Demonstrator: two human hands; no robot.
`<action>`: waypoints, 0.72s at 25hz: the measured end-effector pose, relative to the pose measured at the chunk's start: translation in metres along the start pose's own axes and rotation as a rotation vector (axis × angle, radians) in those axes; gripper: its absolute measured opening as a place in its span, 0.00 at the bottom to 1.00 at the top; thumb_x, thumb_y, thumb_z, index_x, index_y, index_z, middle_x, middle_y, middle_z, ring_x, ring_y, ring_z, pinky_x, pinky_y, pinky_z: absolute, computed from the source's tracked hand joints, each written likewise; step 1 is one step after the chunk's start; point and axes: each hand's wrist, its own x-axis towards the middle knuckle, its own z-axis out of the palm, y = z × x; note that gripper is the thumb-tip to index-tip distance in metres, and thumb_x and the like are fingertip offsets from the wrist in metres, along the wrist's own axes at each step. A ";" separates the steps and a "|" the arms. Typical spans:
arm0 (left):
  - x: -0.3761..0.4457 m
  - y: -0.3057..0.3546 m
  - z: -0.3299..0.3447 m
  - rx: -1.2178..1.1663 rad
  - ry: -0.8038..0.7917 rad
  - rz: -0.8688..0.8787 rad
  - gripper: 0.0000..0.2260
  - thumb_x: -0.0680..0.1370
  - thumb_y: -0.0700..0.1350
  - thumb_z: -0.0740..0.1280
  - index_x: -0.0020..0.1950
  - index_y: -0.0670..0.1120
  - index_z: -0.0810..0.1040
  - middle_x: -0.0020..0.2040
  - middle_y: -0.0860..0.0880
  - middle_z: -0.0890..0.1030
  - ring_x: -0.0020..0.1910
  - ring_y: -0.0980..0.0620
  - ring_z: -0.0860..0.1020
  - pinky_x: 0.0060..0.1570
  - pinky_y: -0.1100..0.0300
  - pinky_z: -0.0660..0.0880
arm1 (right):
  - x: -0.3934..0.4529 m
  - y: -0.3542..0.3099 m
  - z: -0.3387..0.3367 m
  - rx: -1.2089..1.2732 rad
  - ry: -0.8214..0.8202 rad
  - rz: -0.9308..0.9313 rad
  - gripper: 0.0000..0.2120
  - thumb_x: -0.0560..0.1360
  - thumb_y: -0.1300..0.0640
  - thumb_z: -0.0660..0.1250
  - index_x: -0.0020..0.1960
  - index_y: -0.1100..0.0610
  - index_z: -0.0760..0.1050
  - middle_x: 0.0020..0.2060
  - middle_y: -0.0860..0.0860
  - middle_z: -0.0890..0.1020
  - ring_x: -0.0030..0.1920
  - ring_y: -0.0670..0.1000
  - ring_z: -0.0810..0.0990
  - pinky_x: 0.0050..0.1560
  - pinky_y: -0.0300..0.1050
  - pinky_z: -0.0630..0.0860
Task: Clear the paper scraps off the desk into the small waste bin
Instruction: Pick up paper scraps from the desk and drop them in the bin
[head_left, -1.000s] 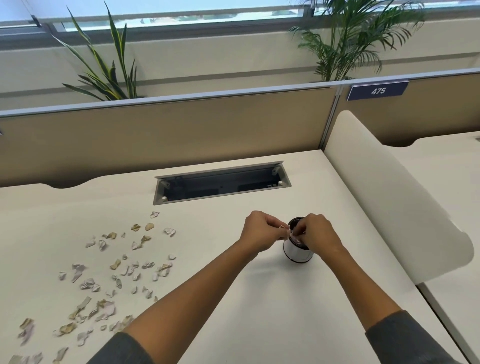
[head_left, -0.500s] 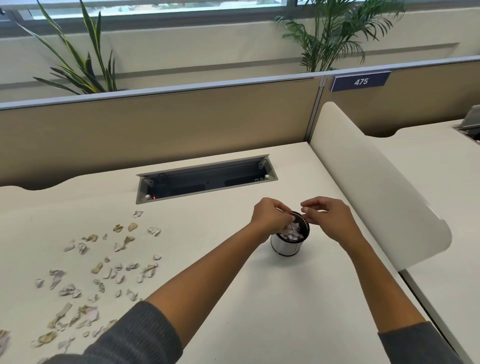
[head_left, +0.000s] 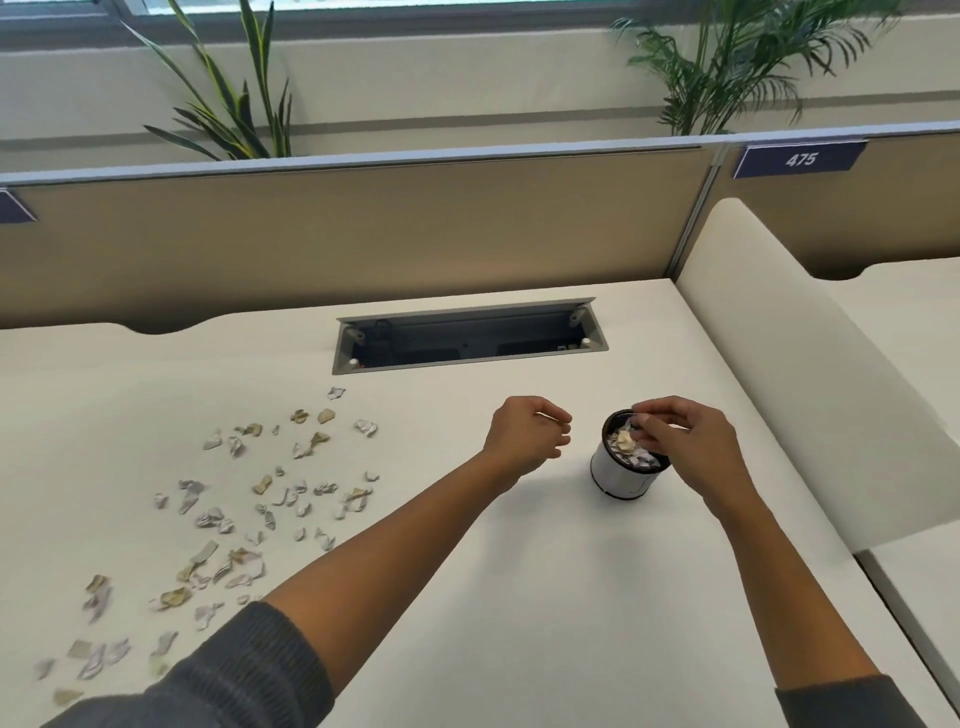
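Small waste bin (head_left: 621, 475) stands upright on desk (head_left: 467, 597), toward right edge, scraps piled inside. R hand (head_left: 685, 441) sits over bin mouth, covers its right rim; fingertips bunched, maybe pinching a scrap, can't tell for sure. L hand (head_left: 527, 434) just left of bin, apart from it, fingers loosely curled; palm side hidden, nothing seen in it. Paper scraps (head_left: 234, 514) strewn toward left edge, some hidden by L sleeve (head_left: 234, 675), lowest ones blurry.

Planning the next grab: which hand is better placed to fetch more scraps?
Left, probably. The left hand hovers loosely curled and empty, nearer the paper scraps scattered to its left. The right hand is over the waste bin.
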 end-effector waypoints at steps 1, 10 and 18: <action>-0.002 -0.009 -0.011 0.030 0.025 0.007 0.09 0.76 0.34 0.63 0.48 0.44 0.82 0.46 0.46 0.84 0.48 0.49 0.84 0.48 0.55 0.83 | -0.002 -0.002 0.010 -0.004 -0.009 -0.015 0.06 0.75 0.61 0.69 0.46 0.52 0.84 0.38 0.51 0.87 0.39 0.50 0.87 0.44 0.38 0.81; -0.025 -0.107 -0.125 0.509 0.260 0.065 0.12 0.74 0.40 0.66 0.56 0.47 0.80 0.61 0.49 0.77 0.59 0.51 0.74 0.57 0.60 0.71 | -0.038 0.012 0.121 -0.053 -0.271 -0.049 0.06 0.76 0.62 0.69 0.46 0.52 0.83 0.41 0.52 0.85 0.39 0.50 0.87 0.41 0.38 0.82; -0.051 -0.169 -0.214 0.772 0.479 0.058 0.20 0.77 0.43 0.64 0.70 0.46 0.72 0.75 0.44 0.66 0.77 0.41 0.58 0.76 0.44 0.54 | -0.083 0.038 0.221 -0.395 -0.572 -0.145 0.09 0.76 0.57 0.69 0.55 0.49 0.79 0.53 0.44 0.80 0.49 0.44 0.80 0.52 0.41 0.78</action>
